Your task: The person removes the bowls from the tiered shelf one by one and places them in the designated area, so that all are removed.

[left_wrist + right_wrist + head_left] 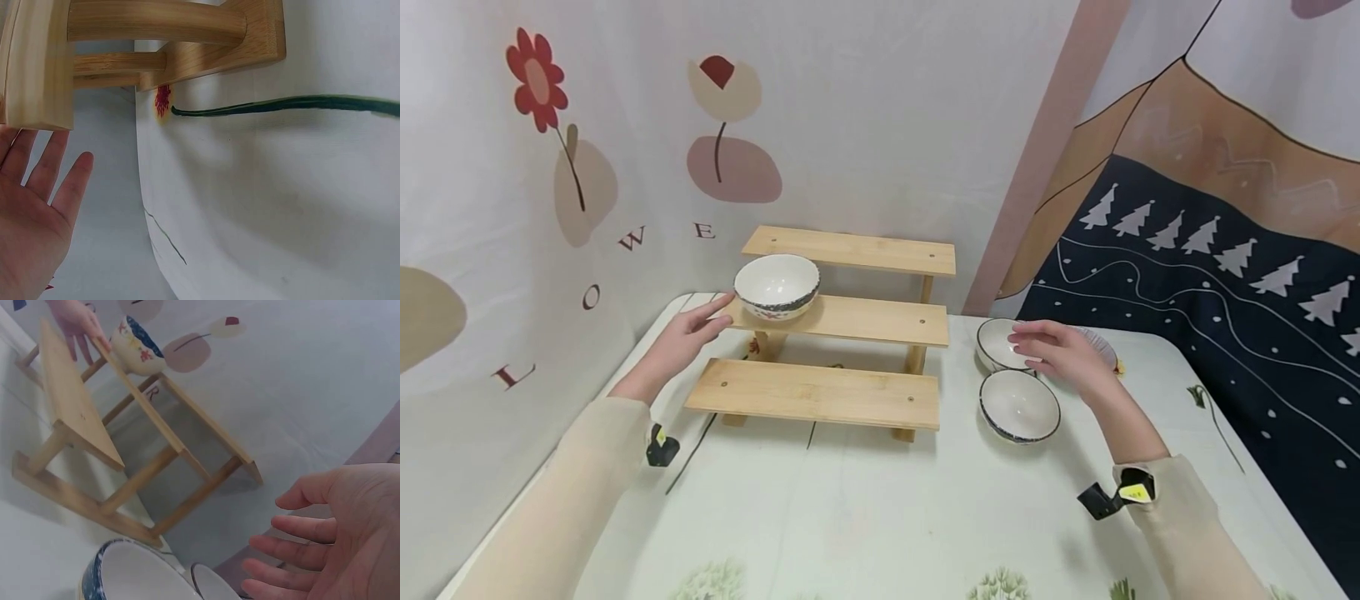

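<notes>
A white bowl with a dark patterned rim point(778, 285) sits at the left end of the middle shelf of a three-step wooden rack point(880, 321). My left hand point(683, 337), fingers extended, is at that shelf's left end beside the bowl; whether it touches the wood I cannot tell. To the right of the rack, two more bowls stand upright on the table, a rear bowl point(994, 343) and a front bowl point(1019, 407). My right hand point(1063, 354) hovers by the rear bowl, partly covering it. In the right wrist view its fingers point(294, 552) are loosely bent and hold nothing.
Partly behind my right hand lies a ridged pale dish point(1099, 347). A white flower-printed cloth point(865, 508) covers the table. Printed curtains point(887, 125) hang behind and on the left, and a dark tree-patterned cloth point(1225, 300) hangs on the right.
</notes>
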Available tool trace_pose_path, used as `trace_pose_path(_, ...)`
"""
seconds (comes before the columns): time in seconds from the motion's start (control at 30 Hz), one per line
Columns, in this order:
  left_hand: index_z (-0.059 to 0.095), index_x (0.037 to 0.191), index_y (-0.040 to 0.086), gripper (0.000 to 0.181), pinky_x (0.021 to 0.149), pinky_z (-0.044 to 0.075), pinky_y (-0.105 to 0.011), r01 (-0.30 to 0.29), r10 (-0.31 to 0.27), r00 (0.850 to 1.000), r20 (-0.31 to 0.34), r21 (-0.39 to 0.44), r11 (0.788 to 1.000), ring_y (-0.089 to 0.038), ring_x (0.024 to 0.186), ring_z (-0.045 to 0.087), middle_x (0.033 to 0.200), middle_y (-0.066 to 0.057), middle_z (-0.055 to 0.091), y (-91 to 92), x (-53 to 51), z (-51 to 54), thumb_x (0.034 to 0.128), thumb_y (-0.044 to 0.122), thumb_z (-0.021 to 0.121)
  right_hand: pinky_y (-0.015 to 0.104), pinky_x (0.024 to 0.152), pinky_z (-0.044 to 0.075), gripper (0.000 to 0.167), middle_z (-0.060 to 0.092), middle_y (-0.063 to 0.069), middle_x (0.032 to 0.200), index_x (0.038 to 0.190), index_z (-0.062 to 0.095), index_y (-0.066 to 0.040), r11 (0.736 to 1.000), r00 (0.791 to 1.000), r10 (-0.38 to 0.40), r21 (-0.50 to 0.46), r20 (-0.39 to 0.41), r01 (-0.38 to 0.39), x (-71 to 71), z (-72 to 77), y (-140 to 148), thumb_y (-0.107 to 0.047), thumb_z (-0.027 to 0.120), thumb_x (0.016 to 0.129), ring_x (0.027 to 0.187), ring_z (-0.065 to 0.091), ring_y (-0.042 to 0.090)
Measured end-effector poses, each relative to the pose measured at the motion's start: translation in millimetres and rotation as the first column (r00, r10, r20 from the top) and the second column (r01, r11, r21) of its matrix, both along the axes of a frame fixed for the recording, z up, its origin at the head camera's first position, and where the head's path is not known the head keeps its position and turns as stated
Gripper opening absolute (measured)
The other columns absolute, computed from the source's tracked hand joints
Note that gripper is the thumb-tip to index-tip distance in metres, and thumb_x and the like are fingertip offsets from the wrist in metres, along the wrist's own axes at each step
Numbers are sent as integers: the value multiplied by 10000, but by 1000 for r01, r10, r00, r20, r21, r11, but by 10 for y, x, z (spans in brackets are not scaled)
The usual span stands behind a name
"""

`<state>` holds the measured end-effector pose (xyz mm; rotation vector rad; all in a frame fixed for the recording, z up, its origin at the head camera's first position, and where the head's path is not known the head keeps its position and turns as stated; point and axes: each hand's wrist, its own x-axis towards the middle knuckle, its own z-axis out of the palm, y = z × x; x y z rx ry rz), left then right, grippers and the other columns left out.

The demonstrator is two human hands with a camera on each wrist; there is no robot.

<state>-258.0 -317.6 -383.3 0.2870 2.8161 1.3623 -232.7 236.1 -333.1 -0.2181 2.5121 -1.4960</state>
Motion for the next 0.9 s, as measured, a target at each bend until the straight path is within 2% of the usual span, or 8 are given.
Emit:
trace_pose_path(0.1,241,1589,122,585,1152,341,-606,1,-1,1000,-6,-1,1000,-482,1426,364,1648,-176,216,0,-3,1,1080,353,411,409,1093,478,487,523,255,1452,1435,450,24,1000,1000,7,-14,-13,-7,-9,37,-90,-199,563,1017,1294,572,315)
trace_pose_path(0.3,243,1590,130,589,1149,345,-603,3,-3,1000,-2,-2,1000,-483,1423,369,1649,-176,214,2,0,6,1078,369,410,448,1089,475,468,527,240,1453,1435,457,12,999,999,28,-26,-42,-29,-22,113,-288,-177,555,1018,1330,531,382)
trace_pose_path(0.7,241,1590,126,590,1152,345,-595,3,-3,1000,-1,3,1000,-477,1431,359,1651,-173,210,-2,6,-1,1078,364,412,450,1084,496,453,541,196,1441,1410,503,-20,997,993,36,-66,-115,-44,-93,199,-698,-177,587,993,1309,544,336)
trace_pose_path(0.9,236,1592,125,591,1158,337,-597,5,-5,1000,5,9,1000,-472,1437,353,1654,-172,203,-10,-1,-6,1078,357,414,470,1107,476,486,526,173,1460,1420,495,-53,989,989,55,-131,-134,-72,-117,229,-911,-184,616,968,1321,531,317)
